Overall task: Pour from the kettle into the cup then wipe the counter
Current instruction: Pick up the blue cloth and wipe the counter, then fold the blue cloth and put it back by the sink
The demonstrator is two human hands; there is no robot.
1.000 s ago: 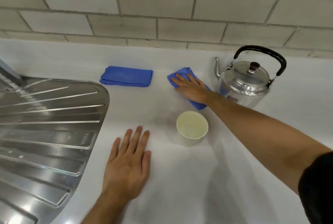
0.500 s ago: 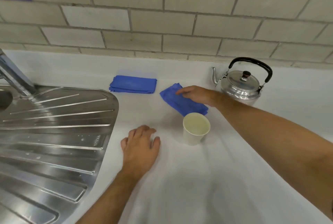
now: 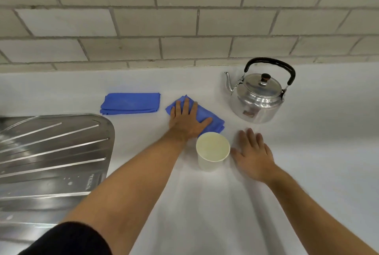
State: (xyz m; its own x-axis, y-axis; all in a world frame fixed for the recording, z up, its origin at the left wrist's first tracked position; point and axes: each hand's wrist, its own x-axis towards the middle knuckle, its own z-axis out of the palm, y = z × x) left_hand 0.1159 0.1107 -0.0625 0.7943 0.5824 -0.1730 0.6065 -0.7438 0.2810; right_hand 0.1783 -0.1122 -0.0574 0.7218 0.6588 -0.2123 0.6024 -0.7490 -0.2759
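The left hand (image 3: 187, 120) lies flat on a crumpled blue cloth (image 3: 207, 116), fingers (image 3: 186, 106) spread and pressing down, not clamped around it. The right hand (image 3: 253, 153) rests palm-down on the counter (image 3: 205, 203), fingers apart, holding nothing, its thumb side just beside the cup (image 3: 212, 153).

The cup stands in the middle of the counter, touching or nearly touching the near edge of the cloth, between the two hands. It looks to hold pale liquid. That closeness is the main risk: a wiping stroke toward the person could drag the cloth or the wrist into the cup and tip it, and so could a sideways move of the right hand. The kettle (image 3: 259, 98) stands upright toward the back right of the counter, well clear of both hands.

Count: one kettle, one cup, two blue cloths. The second cloth (image 3: 131, 103) lies folded near the back, beside the drainboard (image 3: 51, 152).
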